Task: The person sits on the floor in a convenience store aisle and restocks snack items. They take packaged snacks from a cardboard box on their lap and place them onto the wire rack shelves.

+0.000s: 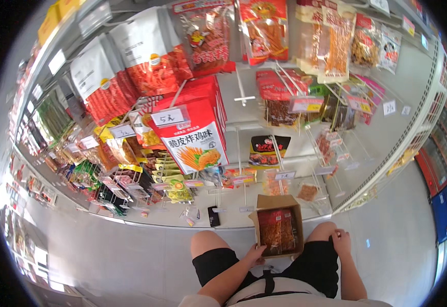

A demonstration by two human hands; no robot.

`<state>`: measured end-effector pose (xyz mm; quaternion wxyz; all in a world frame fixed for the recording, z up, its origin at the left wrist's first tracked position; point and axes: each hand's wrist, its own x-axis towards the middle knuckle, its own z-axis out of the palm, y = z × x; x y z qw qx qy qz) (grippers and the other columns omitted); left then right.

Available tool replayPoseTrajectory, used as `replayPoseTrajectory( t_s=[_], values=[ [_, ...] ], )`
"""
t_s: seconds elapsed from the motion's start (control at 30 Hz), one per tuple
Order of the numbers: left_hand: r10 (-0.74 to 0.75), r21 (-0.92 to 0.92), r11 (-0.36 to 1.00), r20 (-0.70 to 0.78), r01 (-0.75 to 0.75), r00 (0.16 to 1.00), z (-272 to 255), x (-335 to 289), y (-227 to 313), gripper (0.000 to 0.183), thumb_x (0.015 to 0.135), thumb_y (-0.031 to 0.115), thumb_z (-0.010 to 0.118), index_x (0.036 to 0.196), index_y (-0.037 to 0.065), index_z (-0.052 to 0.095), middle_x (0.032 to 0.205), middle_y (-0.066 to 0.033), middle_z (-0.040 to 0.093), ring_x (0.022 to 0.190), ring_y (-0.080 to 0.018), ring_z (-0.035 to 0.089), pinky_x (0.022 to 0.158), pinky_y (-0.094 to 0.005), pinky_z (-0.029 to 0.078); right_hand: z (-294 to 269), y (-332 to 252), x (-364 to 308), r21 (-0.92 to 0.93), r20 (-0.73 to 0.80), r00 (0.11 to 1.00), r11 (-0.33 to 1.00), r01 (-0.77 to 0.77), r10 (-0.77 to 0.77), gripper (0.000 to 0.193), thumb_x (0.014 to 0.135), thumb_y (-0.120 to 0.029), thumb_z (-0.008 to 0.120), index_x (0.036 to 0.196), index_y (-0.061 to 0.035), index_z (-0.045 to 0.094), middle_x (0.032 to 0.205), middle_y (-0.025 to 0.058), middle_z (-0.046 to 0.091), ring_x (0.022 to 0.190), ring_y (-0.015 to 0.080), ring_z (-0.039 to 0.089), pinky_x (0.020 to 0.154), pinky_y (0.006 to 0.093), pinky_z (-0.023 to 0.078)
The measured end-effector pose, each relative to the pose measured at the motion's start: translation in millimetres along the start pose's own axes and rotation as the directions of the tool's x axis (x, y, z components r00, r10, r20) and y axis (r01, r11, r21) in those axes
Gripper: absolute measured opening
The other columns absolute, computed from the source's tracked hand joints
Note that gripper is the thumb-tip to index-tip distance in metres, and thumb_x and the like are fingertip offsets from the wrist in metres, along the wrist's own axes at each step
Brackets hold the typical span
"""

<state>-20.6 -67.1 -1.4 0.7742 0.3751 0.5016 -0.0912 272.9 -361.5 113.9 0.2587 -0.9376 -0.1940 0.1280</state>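
An open cardboard box [254,221] stands between my knees, with red-and-clear snack packets [278,231] inside. At the box's near left corner, my left hand [254,255] is closed on the cardboard edge; part of its fingers is hidden. My right hand [341,242] rests on my right knee, fingers loosely bent, with nothing visible in it. Just beyond the box, a small flat snack packet [308,192] lies at the bottom of the display shelf. A black phone-like object [214,216] is on the shelf's front ledge, left of the box.
Hanging snack bags fill the rack ahead, among them red-and-white bags [199,138] and a black pouch [269,151]. Bare metal hooks [244,97] stick out toward me. A perforated metal side frame [428,123] rises at the right. Pale floor [146,256] surrounds me.
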Motion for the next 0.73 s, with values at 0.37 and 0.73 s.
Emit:
replayPoseTrajectory(
  t_s=[0.37,0.73],
  values=[
    [0.017,0.009,1.0,-0.064,-0.016,0.998,-6,20,-17,0.093,0.093,0.046,0.071,0.164,0.018,0.018,0.133,-0.02,0.052,0.08,-0.0311,0.068,0.068,-0.0451,0.062,-13,-76,-28,-0.231,0.06,0.955,0.926,0.297,-0.291,0.037,0.08,-0.025,0.078,0.114,-0.014,0.067,0.117,0.0194,0.061,0.112,0.0411,0.062,0.096,0.0499,0.053],
    [-0.08,0.011,0.997,0.019,0.08,0.997,-8,28,-20,0.076,0.097,0.045,0.068,0.158,0.023,0.028,0.159,-0.0122,0.039,0.135,-0.0358,0.05,0.095,-0.0659,0.052,-177,-305,-119,0.437,-0.816,0.334,-0.125,0.891,-0.472,0.101,0.082,-0.014,0.088,0.156,-0.0127,0.021,0.142,0.0203,0.041,0.123,0.0379,0.057,0.098,0.0516,0.054]
  ],
)
